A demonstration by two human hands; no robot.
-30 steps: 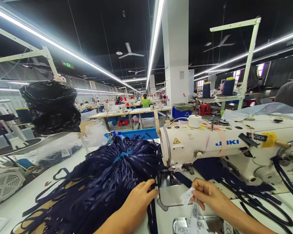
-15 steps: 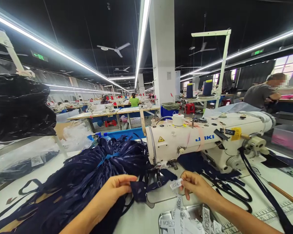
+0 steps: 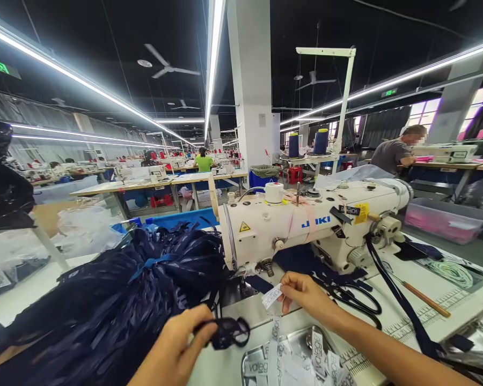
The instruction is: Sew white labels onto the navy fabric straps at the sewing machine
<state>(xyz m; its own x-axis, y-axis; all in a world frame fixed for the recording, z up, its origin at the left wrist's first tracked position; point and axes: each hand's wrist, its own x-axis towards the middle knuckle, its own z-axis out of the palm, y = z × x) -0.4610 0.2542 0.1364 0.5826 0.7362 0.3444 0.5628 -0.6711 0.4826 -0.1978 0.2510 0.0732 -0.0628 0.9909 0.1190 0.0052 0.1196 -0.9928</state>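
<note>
My left hand (image 3: 185, 338) pinches a dark navy strap (image 3: 230, 332), which is bunched into a loop in front of the sewing machine (image 3: 282, 230). Between the closed thumb and fingers of my right hand (image 3: 304, 296) is a white label (image 3: 272, 296) with "valege" printed on it. That hand is just below the machine head, right of the needle area. Under it sits a metal tray (image 3: 246, 355) of loose printed labels (image 3: 300, 367). A large bundle of navy straps (image 3: 156, 295), tied with a blue band (image 3: 153, 262), lies beside my left hand.
Black scissors (image 3: 362, 303) lie right of my right hand, near a wooden-handled tool (image 3: 426, 299) and a printed ruler scale. A navy strap (image 3: 402, 305) hangs across the table's right side. Thread cones (image 3: 321, 142) stand behind the machine. A co-worker (image 3: 390, 150) sits at the right.
My left hand has drawn the strap away from the needle area and down towards me, where it now bunches into a loop. The right hand still holds the label. The view has turned right.
</note>
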